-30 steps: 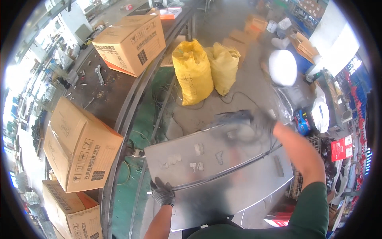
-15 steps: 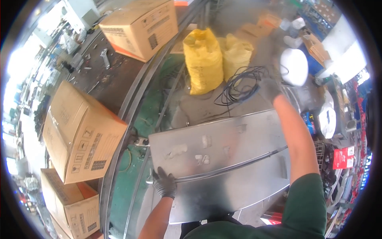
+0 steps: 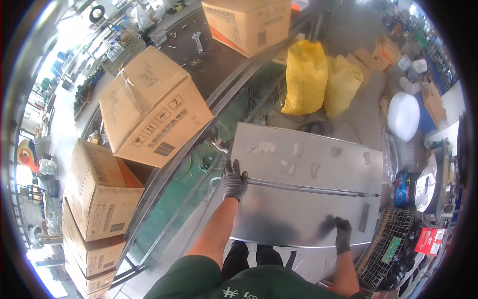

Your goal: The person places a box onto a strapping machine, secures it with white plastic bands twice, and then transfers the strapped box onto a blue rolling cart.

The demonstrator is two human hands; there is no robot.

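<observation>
Galvanised sheet steadied at both ends, gloves on.
Left hand (image 3: 234, 180) was clamped over the left end of the raised seam on the sheet-metal panel (image 3: 308, 199), fingers curled round the edge; right hand (image 3: 342, 234) pressed on the near right corner, fingers together, apparently to hold it flat. Cardboard boxes (image 3: 152, 107) sat far left, yellow sacks (image 3: 318, 77) beyond.
</observation>
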